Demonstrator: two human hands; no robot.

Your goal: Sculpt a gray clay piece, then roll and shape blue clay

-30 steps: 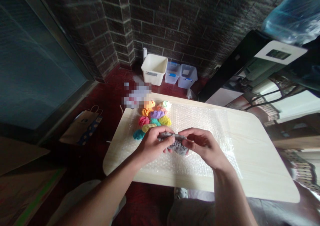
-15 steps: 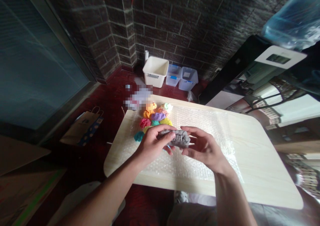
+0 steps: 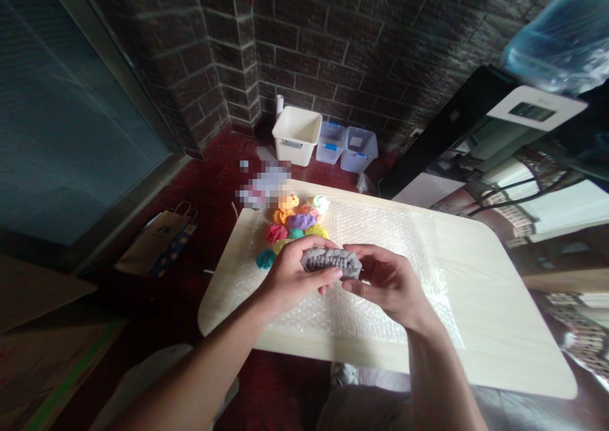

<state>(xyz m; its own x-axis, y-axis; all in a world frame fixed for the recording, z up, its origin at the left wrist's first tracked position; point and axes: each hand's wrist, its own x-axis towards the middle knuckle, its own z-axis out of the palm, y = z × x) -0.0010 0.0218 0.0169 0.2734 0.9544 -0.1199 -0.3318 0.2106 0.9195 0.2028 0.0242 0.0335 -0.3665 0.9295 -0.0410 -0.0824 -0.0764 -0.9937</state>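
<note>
Above the table, a long lump of grey modelling clay (image 3: 328,259) is held crosswise, with rows of small dents along the side facing me. My left hand (image 3: 290,275) is wrapped around its left part, thumb along the lower edge and fingers behind. At the other end, my right hand (image 3: 387,285) pinches the clay between thumb and fingertips; its other fingers are partly hidden. Just beyond my left hand lie several coloured clay lumps, among them a purple one (image 3: 303,221), a red one (image 3: 276,233) and a teal one (image 3: 265,259).
Bubble wrap (image 3: 380,234) covers part of the pale wooden table (image 3: 495,304). On the floor behind stand a white basket (image 3: 297,139) and two clear bins (image 3: 358,152). A paper bag (image 3: 152,240) lies to the left, and a black water dispenser (image 3: 442,126) stands at the right.
My left thumb has slid from the middle of the clay down to its lower edge, uncovering more of the dented rows. The clay has turned slightly; my right hand has barely moved.
</note>
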